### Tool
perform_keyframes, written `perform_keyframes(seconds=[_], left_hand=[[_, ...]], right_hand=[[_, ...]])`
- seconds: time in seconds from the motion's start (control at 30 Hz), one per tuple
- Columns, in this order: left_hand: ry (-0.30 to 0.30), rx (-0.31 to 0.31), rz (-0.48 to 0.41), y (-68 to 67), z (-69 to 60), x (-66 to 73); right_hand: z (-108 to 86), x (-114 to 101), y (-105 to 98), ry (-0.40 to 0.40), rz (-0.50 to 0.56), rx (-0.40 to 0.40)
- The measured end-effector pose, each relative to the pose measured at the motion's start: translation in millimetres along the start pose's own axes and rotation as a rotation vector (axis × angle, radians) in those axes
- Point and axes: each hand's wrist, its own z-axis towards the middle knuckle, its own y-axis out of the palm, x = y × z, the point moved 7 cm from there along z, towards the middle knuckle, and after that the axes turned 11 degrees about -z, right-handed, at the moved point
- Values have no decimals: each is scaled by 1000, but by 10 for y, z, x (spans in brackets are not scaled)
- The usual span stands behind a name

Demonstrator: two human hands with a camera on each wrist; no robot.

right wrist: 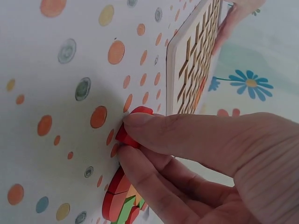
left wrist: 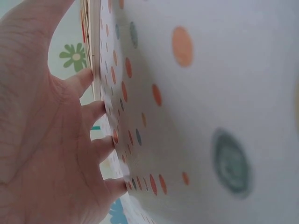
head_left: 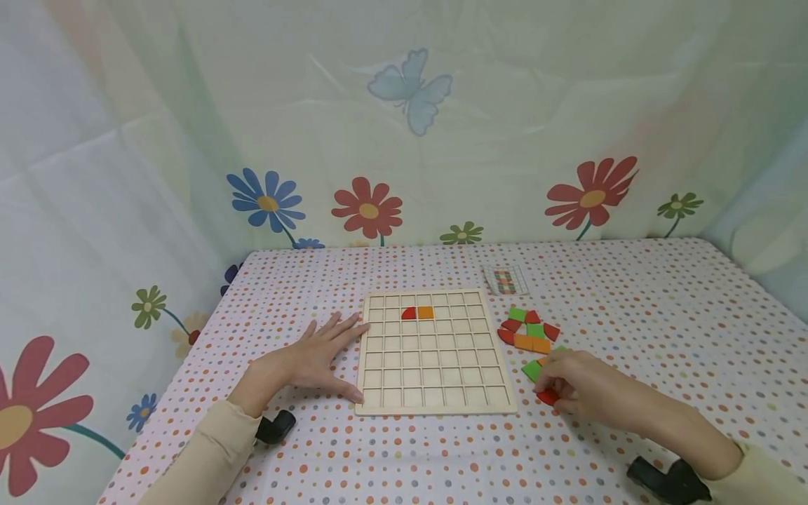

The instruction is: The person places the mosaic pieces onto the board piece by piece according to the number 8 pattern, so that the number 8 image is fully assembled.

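Observation:
A light wooden grid board [head_left: 435, 411] lies on the table with a red quarter-round tile [head_left: 409, 313] and an orange square tile [head_left: 426, 313] in neighbouring cells near its far edge. My left hand [head_left: 322, 358] is spread along the board's left side, thumb at the near corner and fingertips around its edge. Right of the board, my right hand [head_left: 583, 386] pinches a red rounded tile [right wrist: 128, 133] between thumb and fingers, close to the tabletop. Beside it lie green [head_left: 532, 370], red [head_left: 552, 332] and orange tiles [head_left: 532, 344], some partly hidden by the fingers.
A small card [head_left: 506, 280] printed with a coloured grid pattern lies behind the loose tiles, near the board's far right corner. The dotted cloth [head_left: 353, 456] covers the table. A flowered curtain [head_left: 492, 140] hangs behind and at the sides.

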Motion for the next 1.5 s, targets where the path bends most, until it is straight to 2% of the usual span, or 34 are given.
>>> perform_keyframes(seconds=[0.3,0.63,0.87,1.0,1.2,1.5], left_hand=[[-3,8,0,1,0,3],[0,6,4,3,3,-11],[-4,2,1,-2,4,-10],[-2,-1,3,3,10,-6],[-5,0,-3,13,11,-15],[-10,1,-2,8,16,-14]], right_hand=[[-10,-37,-15,-31,46,29],[24,-55,-31,34,56,30],[33,-115,-50,-47,54,27],[73,-151,-39,-58,106,-7],[194,-275,-132,-107,139,11],[537,-431,-392,-179,150,89]])
